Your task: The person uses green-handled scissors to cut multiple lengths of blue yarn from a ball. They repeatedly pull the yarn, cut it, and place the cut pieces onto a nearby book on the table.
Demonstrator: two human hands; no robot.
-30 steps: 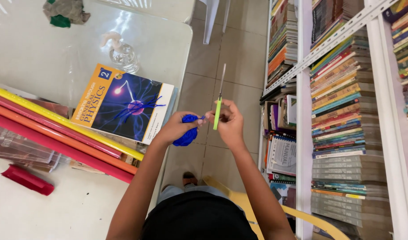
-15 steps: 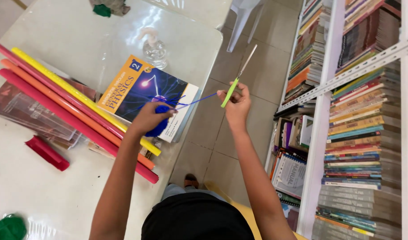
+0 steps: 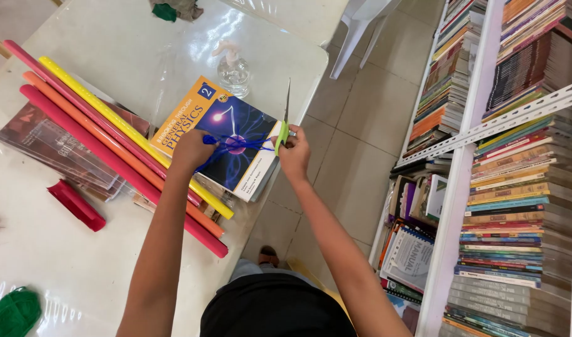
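Over the blue textbook (image 3: 236,146): left hand (image 3: 189,150) pinched shut on blue yarn (image 3: 242,145), strand stretched taut across the cover to right hand (image 3: 295,151). Right hand closed around green-handled scissors (image 3: 283,128), blades pointing away past the book's far edge.

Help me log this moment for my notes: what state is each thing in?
Left hand: gripping blue yarn.
Right hand: holding green-handled scissors.
Blue yarn: stretched taut between the hands.
Green-handled scissors: blades pointing upward; open or shut unclear.
Blue-and-orange book: closed, flat.
Coloured paper rolls: rolled, lying side by side.
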